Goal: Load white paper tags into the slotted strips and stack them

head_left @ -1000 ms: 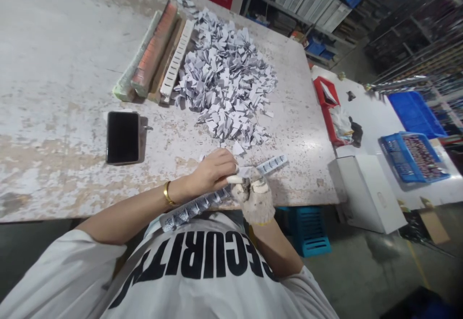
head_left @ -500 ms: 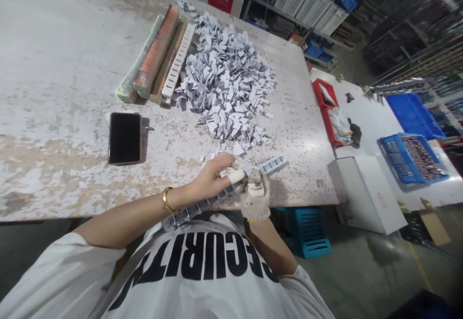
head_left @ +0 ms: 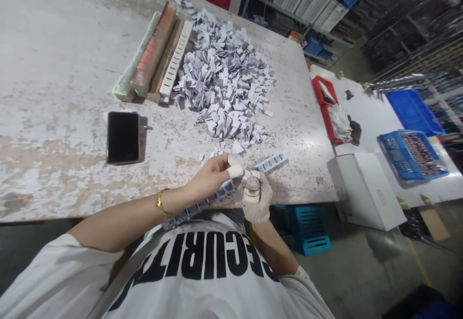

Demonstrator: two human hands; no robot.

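Observation:
My left hand (head_left: 213,176), with white covers on the thumb and index finger, is closed in a pinch. At the thumb's tip shows a small white piece (head_left: 246,174), beside my gloved right hand. My right hand (head_left: 256,196), in a knitted off-white glove, has its fingers curled around a long slotted strip (head_left: 269,163). The strip runs slantwise from against my shirt, under my left hand, to the table beyond the glove. Much of it between the hands is hidden. Just beyond my hands lies a large heap of small white folded pieces (head_left: 227,75).
Long bundled strips (head_left: 154,51) lie left of the heap, with a dark-screened tablet (head_left: 123,137) nearer me. To the right are red bins (head_left: 325,109), a white box (head_left: 369,191) and a blue basket (head_left: 412,157). A blue stool (head_left: 311,229) stands below the table's edge.
My left thumb and index finger have lifted slightly off the strip and moved right, bringing the small white piece into view by the glove. My right hand stays almost in place.

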